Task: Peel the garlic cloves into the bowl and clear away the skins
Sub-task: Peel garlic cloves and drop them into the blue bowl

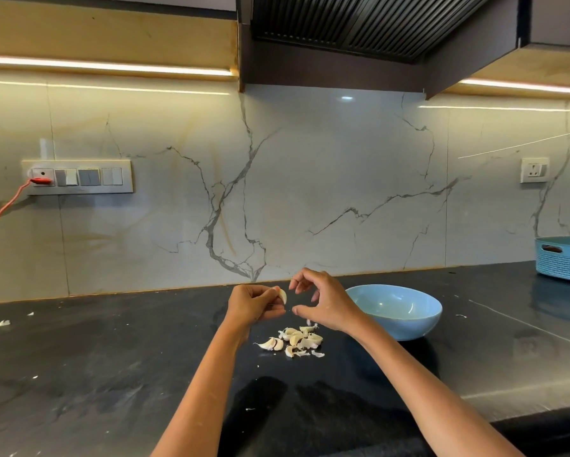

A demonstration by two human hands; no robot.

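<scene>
Single head-worn wide-angle view, facing forward and down, close over dark counter [112, 374], marble wall [310, 192] behind

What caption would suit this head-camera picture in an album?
Left hand pinches a garlic clove above the pile of cloves, right hand poised beside it, blue bowl waiting.

Both forearms bare, reaching fwd, raised off the worktop. L hand [252, 303]: fingers curled, pinching a garlic clove [282, 295] at the tips. R hand [323, 305]: just beside L, thumb + index spread in a loose C, other fingers half-curled, holding nothing visible.
</scene>
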